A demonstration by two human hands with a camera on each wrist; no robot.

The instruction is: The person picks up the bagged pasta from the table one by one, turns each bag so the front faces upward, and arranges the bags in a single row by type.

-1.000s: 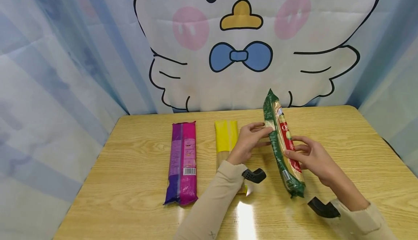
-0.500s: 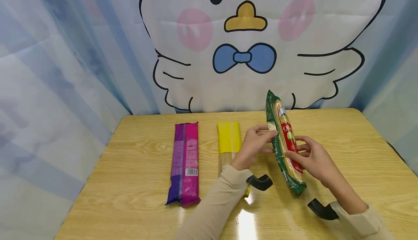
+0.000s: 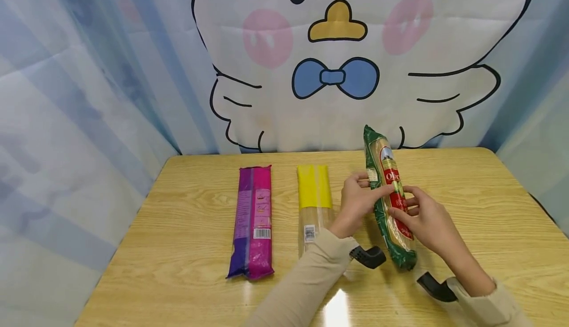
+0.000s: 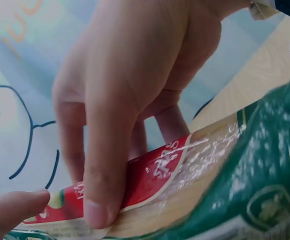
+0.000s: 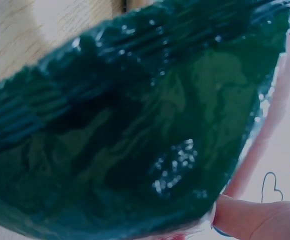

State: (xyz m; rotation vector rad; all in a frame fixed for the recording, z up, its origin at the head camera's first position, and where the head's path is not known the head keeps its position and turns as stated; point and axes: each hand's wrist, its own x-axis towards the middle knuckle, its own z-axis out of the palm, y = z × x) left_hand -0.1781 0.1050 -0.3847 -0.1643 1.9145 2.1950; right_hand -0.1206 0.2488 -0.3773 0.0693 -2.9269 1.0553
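Note:
A long green pack of spaghetti [image 3: 381,154] with a red label and clear window is held at a tilt above the table's right half. My left hand [image 3: 357,202] grips its left side, thumb across the front near the label. On the other side, my right hand [image 3: 430,222] holds the lower half, thumb on the front face. The left wrist view shows the right hand's fingers on the red label and the left thumb [image 4: 17,207] beside it. The pack's crimped green end [image 5: 115,135] fills most of the right wrist view, hiding most of the right hand.
A purple and pink pack [image 3: 252,218] lies on the wooden table [image 3: 178,248] at the left. Beside it lies a yellow-topped clear pack [image 3: 314,188] with pale strands, its lower end behind the left sleeve. A printed curtain [image 3: 275,114] hangs at the back edge.
The left hand has moved right along the pack, its thumb now reaching across the front. The pack has turned so its red label faces the head camera more. The other packs lie still.

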